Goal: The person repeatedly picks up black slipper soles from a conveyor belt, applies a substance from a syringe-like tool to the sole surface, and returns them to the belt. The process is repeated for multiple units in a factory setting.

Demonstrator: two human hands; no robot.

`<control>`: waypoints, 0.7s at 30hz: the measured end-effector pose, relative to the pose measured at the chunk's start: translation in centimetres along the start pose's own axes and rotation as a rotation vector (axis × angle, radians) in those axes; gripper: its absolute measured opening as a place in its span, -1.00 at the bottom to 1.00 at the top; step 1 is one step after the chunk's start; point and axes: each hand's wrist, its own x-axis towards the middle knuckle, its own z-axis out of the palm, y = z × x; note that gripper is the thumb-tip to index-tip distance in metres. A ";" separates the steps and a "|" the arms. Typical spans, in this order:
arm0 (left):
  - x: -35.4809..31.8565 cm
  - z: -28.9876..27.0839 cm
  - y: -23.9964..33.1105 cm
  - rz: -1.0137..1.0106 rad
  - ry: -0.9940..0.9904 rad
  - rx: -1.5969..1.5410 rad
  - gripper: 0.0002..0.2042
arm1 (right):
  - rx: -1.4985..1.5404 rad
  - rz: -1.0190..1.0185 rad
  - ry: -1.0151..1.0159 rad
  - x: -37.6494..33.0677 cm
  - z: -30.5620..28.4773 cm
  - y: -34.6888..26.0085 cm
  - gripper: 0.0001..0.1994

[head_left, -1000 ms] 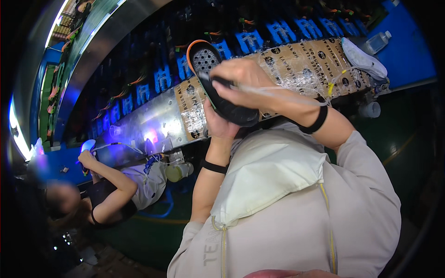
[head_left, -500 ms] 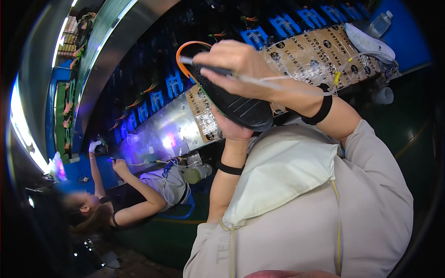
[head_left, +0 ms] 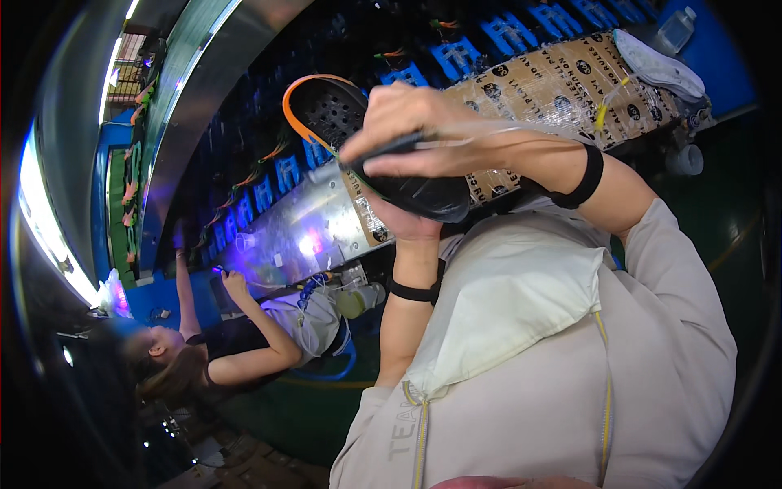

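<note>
A black shoe [head_left: 326, 114] with a perforated upper part and an orange band around its far end is held over the bench. My left hand [head_left: 407, 222] supports it from below at the near end, its fingers hidden behind the shoe. Over the shoe's middle, my right hand [head_left: 419, 122] is closed around a dark pen-like tool [head_left: 395, 148]. A pale thin hose [head_left: 497, 128] trails from the tool along my right forearm. Motion blurs the right fingers and the tool's tip, so contact with the shoe is unclear.
Printed cardboard [head_left: 562, 98] covers part of the bench; bare metal [head_left: 326, 220] shows further left. A white shoe-shaped form [head_left: 658, 67] and a clear bottle [head_left: 678, 31] are at the far right. Blue racks [head_left: 456, 61] line the back. A co-worker [head_left: 244, 350] works at left.
My right hand and the tool have shifted slightly down along the shoe. The shoe has moved a little left, showing more holes. The co-worker's raised arm has moved.
</note>
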 end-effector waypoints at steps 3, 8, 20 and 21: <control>-0.1 0.9 0.1 0.040 0.019 0.102 -0.33 | -0.375 0.031 0.178 -0.2 0.0 -0.1 -0.77; -0.3 0.4 0.4 0.073 -0.169 0.163 -0.33 | -0.044 -0.111 -0.052 -0.3 0.6 -0.3 -0.77; 1.2 0.2 2.8 0.047 0.091 0.007 -0.33 | -0.334 -0.128 0.031 -0.5 -0.2 -0.8 -0.72; 1.2 0.2 2.9 0.080 0.137 -0.020 -0.34 | -0.295 -0.164 -0.094 -0.5 -0.1 -1.1 -0.73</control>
